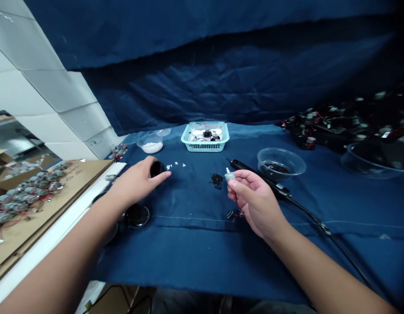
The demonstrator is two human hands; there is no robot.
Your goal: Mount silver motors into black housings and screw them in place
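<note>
left hand (pixel 138 179) curls round a black cup (pixel 157 168), right hand (pixel 256 198) pinches a small motor (pixel 229 175); dangling wires (pixel 238 213) could snag, tugging it loose!

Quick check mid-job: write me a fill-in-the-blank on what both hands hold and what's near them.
1. The left hand holds a round part coloured ____.
2. The right hand holds a small grey part with its white tip pointing ____.
3. The loose white pieces on the blue cloth lie nearer the ____ hand.
4. The basket at the back is light ____.

Missing words: black; up; left; blue.
</note>
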